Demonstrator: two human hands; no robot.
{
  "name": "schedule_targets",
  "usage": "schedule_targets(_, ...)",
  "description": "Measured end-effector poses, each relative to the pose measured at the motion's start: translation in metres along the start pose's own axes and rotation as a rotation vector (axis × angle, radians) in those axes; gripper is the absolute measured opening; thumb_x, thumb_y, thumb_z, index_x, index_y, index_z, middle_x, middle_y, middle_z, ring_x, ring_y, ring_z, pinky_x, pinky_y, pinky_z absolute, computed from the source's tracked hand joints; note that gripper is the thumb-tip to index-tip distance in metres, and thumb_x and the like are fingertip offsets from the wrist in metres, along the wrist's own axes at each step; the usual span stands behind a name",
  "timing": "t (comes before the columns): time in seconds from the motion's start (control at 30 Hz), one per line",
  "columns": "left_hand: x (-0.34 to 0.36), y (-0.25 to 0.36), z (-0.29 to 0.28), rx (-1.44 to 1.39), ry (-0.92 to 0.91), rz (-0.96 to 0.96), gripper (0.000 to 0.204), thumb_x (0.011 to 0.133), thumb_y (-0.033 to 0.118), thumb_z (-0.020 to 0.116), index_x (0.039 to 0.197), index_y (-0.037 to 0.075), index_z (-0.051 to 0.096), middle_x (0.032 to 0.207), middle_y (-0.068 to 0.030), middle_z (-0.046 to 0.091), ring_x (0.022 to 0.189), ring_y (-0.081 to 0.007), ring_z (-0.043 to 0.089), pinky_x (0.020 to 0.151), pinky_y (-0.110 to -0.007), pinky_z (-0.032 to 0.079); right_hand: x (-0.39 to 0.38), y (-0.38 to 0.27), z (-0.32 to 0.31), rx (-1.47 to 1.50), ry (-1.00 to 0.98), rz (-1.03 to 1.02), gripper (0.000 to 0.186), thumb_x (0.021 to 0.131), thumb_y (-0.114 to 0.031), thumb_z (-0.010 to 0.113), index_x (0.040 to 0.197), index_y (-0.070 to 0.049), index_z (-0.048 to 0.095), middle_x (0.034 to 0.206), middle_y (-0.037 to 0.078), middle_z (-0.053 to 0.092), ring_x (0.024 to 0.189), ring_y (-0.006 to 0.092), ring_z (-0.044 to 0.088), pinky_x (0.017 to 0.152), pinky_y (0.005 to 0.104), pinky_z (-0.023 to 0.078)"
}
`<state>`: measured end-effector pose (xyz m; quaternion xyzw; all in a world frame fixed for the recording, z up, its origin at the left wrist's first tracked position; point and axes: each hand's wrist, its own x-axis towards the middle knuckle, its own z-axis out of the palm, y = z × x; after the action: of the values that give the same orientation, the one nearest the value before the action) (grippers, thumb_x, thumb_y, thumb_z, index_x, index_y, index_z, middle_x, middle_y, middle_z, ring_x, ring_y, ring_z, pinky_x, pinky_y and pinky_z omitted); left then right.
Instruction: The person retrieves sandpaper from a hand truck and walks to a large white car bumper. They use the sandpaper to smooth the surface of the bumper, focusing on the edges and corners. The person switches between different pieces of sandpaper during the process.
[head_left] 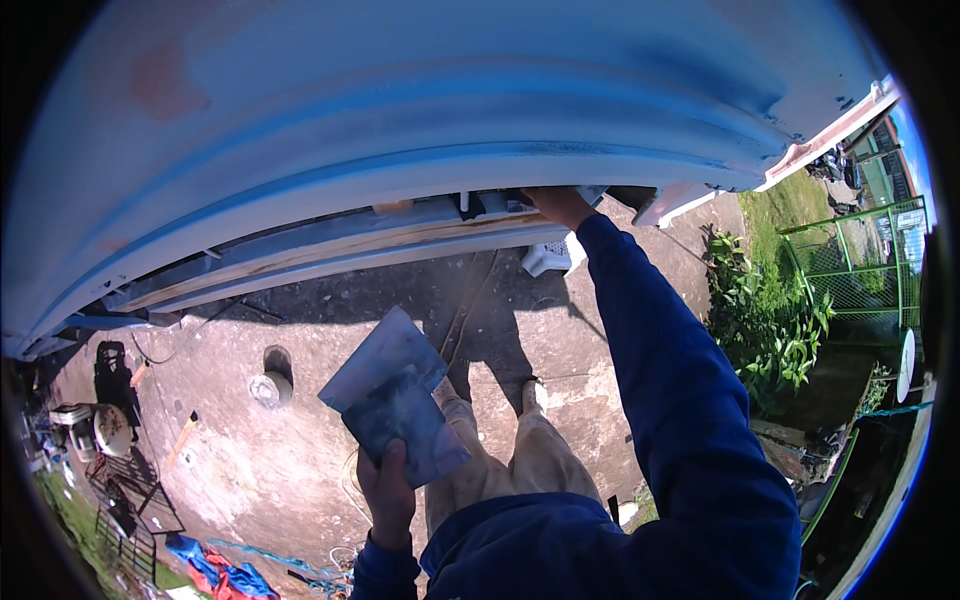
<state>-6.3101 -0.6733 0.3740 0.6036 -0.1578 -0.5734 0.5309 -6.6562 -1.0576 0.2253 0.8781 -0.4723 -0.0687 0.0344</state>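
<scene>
My left hand grips the near edge of a flat rectangular board, with the thumb on top. The board's face is smeared pale grey and bluish, with a darker patch across its nearer half. My right arm stretches forward, and my right hand reaches in at the lower edge of a large blue and whitish panel. Its fingers go into the shaded gap between this panel and a pale lower rail, so their grip is hidden. Blotchy, uneven paint covers the panel, with a faint reddish patch at the upper left.
Behind the rail stands a white plastic stool. A round can sits on the concrete ground at left, near a stick-like tool. Leafy plants and a green wire-mesh gate stand at right. Blue and red cloth lies at lower left.
</scene>
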Motion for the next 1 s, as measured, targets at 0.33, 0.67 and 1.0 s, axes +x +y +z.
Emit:
schedule_targets(0.33, 0.027, -0.003, 0.008, -0.051, -0.170, -0.105, 0.041, 0.098, 0.009, 0.056, 0.137, -0.003, 0.049, 0.126, -0.0136, 0.061, 0.114, -0.0238, 0.063, 0.097, -0.038, 0.054, -0.059, -0.039, -0.059, 0.790, 0.264, 0.500, 0.034, 0.101, -0.031, 0.056, 0.120, -0.005, 0.067, 0.107, 0.016, 0.070, 0.102, 0.0294, 0.067, 0.090, 0.0451, 0.052)
schedule_targets(0.67, 0.017, 0.005, 0.096, -0.028, -0.573, -0.283, 0.042, 0.099, 0.012, 0.056, 0.138, -0.001, 0.048, 0.125, -0.0122, 0.063, 0.114, -0.0220, 0.064, 0.098, -0.037, 0.053, -0.207, -0.203, -0.192, 2.612, 0.325, 0.710, 0.057, 0.108, -0.047, 0.039, 0.145, -0.004, 0.045, 0.140, 0.011, 0.058, 0.127, 0.0235, 0.056, 0.108, 0.0435, 0.044)
schedule_targets(1.0, 0.022, 0.035, 0.160, 0.334, -0.642, 0.047, 0.034, 0.104, 0.023, 0.055, 0.127, -0.002, 0.056, 0.110, -0.0066, 0.065, 0.097, -0.0113, 0.060, 0.085, -0.028, 0.049, -0.300, -0.127, -0.240, 0.957, 0.630, 0.442, 0.033, 0.087, -0.002, 0.065, 0.120, -0.010, 0.068, 0.121, 0.008, 0.066, 0.117, 0.0274, 0.062, 0.100, 0.0431, 0.050)
